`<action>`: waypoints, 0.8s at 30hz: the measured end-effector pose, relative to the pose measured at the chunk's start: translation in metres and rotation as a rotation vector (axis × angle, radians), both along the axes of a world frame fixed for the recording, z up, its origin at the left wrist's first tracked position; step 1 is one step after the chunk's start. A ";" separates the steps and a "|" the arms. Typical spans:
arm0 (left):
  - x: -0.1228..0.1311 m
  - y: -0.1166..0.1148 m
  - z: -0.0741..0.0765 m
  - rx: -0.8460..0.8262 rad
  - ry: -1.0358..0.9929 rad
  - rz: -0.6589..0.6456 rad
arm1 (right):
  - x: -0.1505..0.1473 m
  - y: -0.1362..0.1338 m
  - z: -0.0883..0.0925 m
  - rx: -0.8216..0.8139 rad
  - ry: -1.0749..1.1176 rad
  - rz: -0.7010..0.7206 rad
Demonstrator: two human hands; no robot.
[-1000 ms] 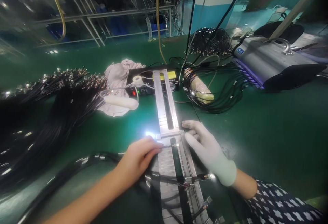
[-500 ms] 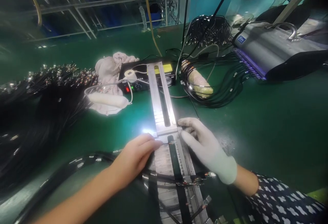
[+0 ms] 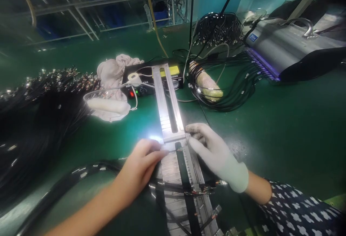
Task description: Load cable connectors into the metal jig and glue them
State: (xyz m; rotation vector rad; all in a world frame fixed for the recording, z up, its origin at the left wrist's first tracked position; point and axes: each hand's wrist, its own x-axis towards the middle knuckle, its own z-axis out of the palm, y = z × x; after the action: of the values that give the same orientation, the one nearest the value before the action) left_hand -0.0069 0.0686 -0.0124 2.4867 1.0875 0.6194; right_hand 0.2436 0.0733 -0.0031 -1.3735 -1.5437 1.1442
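A long slotted metal jig (image 3: pixel 173 178) runs away from me over the green table. My left hand (image 3: pixel 142 160), bare, is at its left edge, thumb and fingers pinched on a thin black cable (image 3: pixel 173 150). The cable's end with fine wires lies across the dark slot, just below the crossbar (image 3: pixel 175 137). My right hand (image 3: pixel 216 153), in a white glove, is at the crossbar's right end. Its thumb and curled forefinger close on the jig's edge there. More black cables (image 3: pixel 173 189) cross the jig nearer to me, with bare coloured wire ends on the right.
Behind the jig stands a black control box (image 3: pixel 146 84) with lit switches, beside a pale cloth (image 3: pixel 108 74) and a white handpiece (image 3: pixel 108 105). Cable heaps (image 3: pixel 40 120) cover the left. Coiled cables (image 3: pixel 229 99) lead to a grey machine (image 3: pixel 294 48) with purple light.
The whole view has shifted slightly. My left fingertips have slid a little left along the cable at the jig's edge. My right hand keeps its place at the crossbar.
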 end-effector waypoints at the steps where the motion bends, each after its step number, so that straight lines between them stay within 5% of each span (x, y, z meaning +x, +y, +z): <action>1: -0.002 -0.004 -0.002 0.041 0.044 0.035 | 0.000 0.000 0.000 0.000 -0.001 0.001; 5: -0.006 -0.016 -0.011 0.151 0.182 0.104 | 0.001 0.001 -0.002 -0.011 -0.016 0.003; 9: -0.008 -0.022 -0.009 0.086 0.218 0.061 | -0.002 0.002 -0.007 0.027 -0.048 -0.014; 14: -0.032 -0.040 0.005 -0.042 0.215 -0.034 | -0.002 0.002 -0.009 0.076 -0.053 -0.018; 20: -0.046 -0.054 0.016 0.173 0.469 -0.098 | 0.001 0.000 -0.009 0.120 -0.058 -0.001; 24: -0.042 -0.079 0.047 0.236 0.494 -0.146 | 0.001 -0.001 -0.010 0.148 -0.061 -0.004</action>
State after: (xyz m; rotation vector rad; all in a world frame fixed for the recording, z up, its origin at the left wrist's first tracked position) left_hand -0.0487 -0.0100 0.0343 2.9894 1.0222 0.0886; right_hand 0.2448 0.0725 -0.0131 -1.3214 -1.6341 0.9731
